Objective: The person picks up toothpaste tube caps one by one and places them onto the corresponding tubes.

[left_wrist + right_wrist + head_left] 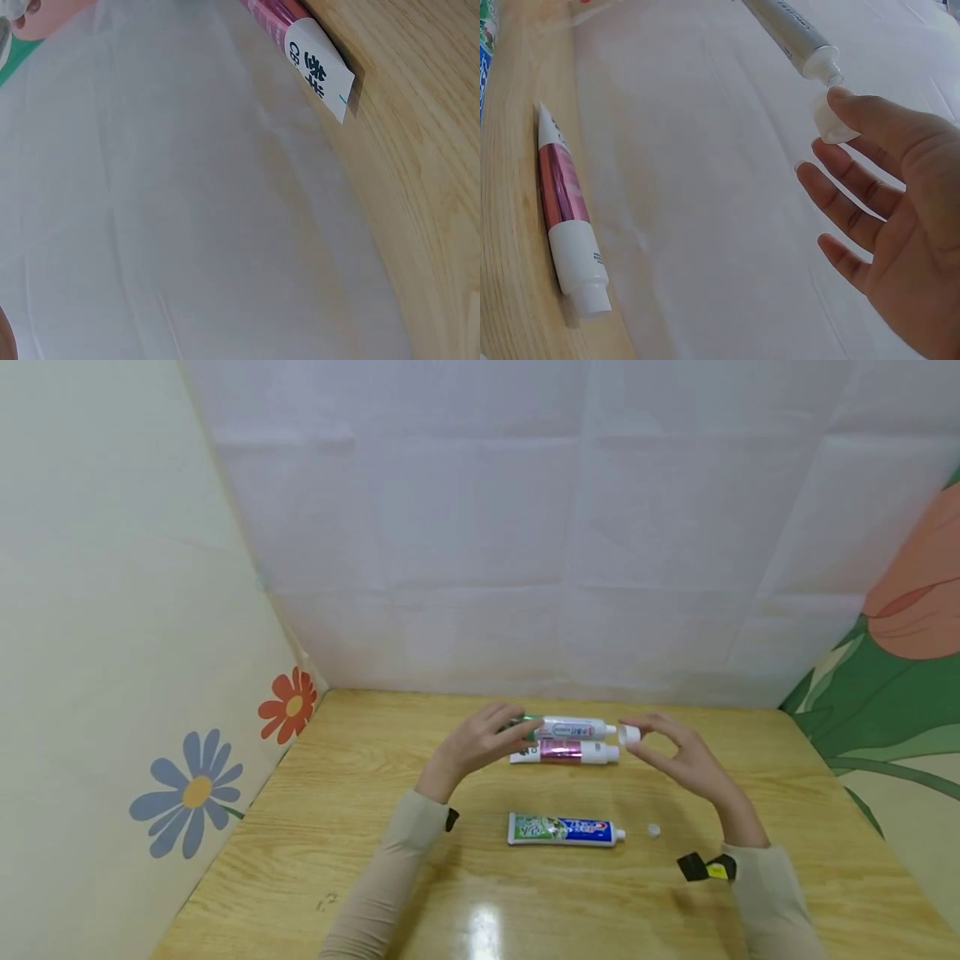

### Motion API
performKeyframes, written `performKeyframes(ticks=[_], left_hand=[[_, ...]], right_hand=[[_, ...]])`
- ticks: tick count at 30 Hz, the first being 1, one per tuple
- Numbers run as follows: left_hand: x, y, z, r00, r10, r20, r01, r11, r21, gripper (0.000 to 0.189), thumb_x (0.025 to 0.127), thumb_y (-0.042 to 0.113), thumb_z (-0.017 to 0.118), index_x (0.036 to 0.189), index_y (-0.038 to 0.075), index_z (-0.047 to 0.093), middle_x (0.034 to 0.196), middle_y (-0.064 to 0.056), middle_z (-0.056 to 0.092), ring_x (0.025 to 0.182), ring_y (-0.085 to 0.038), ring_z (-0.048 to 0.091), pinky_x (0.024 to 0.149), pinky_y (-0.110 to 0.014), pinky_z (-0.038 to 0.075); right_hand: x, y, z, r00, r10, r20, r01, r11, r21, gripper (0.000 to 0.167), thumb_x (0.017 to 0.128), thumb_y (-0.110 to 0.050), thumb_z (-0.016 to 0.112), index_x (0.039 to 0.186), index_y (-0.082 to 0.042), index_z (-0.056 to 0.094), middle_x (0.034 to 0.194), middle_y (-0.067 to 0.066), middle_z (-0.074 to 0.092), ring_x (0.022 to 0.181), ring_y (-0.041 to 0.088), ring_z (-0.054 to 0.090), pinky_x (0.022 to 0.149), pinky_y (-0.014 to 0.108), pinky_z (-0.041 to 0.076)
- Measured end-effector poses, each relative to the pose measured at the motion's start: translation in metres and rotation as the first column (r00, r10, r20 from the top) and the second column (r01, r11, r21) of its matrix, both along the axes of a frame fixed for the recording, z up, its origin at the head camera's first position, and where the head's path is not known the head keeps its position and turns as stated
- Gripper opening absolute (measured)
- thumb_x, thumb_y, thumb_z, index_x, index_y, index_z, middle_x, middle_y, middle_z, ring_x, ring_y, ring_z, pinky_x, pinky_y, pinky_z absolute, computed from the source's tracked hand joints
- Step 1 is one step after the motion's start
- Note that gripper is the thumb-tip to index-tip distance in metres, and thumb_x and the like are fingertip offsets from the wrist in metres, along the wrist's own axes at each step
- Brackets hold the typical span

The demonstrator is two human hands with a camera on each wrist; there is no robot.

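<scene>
Fingers (pixel 517 727) of the left hand (pixel 476 745) wrap the back end of a white-and-green toothpaste tube (pixel 576 728) in the head view, while the right hand (pixel 696 767) pinches a white cap (pixel 628 737) between thumb and fingertips. The tube's bare mouth points to three o'clock, with the cap just beside it. At six o'clock from that tube, a pink-and-white tube (pixel 561 752) lies on the wooden table (pixel 300 860), its own cap on. Nearer the person, farther along six o'clock, lies a green-and-blue tube (pixel 562 831), its white tip aimed at three o'clock; near that tip sits a small cap (pixel 654 830). Both arms wear beige sleeves (pixel 382 877). White cloth (pixel 465 527) hangs at twelve o'clock, and painted flowers (pixel 197 792) mark the wall between eight and nine.

From the left wrist, the pink-and-white tube's flat end shows near one o'clock, beside the cloth. A sliver of skin shows at eight o'clock; the grip cannot be told from this side.

From the right wrist, the hand reaches in from four o'clock, thumb on the cap, the lower fingers spread apart. The held tube slants down from twelve toward the cap; whether they touch is unclear. The pink-and-white tube lies at nine o'clock, capped end lowest.
</scene>
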State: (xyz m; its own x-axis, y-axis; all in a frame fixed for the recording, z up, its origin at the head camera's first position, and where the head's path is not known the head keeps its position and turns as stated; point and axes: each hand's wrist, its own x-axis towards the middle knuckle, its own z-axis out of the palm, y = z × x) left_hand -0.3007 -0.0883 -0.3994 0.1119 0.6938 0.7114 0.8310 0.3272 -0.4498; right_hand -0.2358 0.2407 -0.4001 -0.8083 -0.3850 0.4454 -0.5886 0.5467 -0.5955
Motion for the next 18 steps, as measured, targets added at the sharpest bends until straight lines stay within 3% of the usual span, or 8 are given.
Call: performKeyframes(ticks=[6,18], left_hand=[[0.001,0.003,0.0,1.0,-0.006,0.004,0.006,1.0,0.019,0.038,0.083,0.024,0.07,0.117,0.011,0.059,0.097,-0.009,0.057,0.081,-0.016,0.056,0.073,-0.021,0.051],[0.004,0.006,-0.002,1.0,0.015,-0.009,-0.015,1.0,0.022,0.039,0.084,0.025,0.068,0.119,0.011,0.059,0.099,-0.008,0.055,0.078,-0.016,0.055,0.071,-0.022,0.049]], right_hand=[[0.005,0.0,0.006,0.999,-0.009,0.047,0.01,0.999,-0.038,0.038,0.089,-0.014,0.062,0.126,-0.019,0.057,0.122,-0.001,0.057,0.114,0.003,0.045,0.091,0.054,0.041],[0.009,-0.007,0.012,1.0,-0.012,-0.026,0.012,1.0,-0.006,0.041,0.087,-0.01,0.064,0.126,-0.02,0.057,0.117,-0.005,0.057,0.109,0.004,0.048,0.089,0.043,0.044]])
